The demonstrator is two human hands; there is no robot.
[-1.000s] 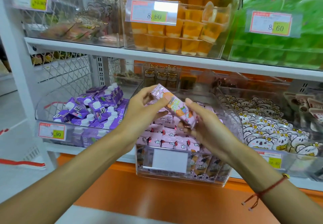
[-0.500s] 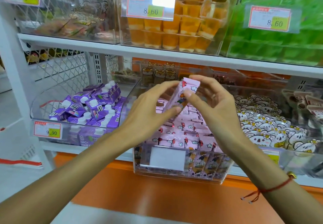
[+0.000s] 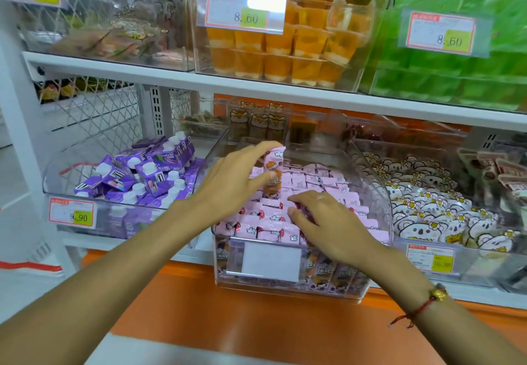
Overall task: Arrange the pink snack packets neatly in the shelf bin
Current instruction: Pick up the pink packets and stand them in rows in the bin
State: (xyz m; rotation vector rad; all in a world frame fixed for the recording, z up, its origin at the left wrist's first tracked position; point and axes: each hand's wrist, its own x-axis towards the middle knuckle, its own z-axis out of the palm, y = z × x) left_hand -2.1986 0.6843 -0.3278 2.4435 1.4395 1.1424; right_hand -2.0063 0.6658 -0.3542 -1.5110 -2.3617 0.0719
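One pink snack packet (image 3: 273, 169) pinched upright in your left hand (image 3: 233, 182), ready to slot | right hand (image 3: 328, 222) spread, steadying rows | clear bin (image 3: 379, 193) nearly full

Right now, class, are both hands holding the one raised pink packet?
No: only the left hand grips the raised pink packet; the right hand rests lower on the rows in the clear bin.

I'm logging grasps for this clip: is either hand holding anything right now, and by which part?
The left hand pinches one pink snack packet upright by its upper end. The right hand holds nothing; its fingers rest on the packed packets.
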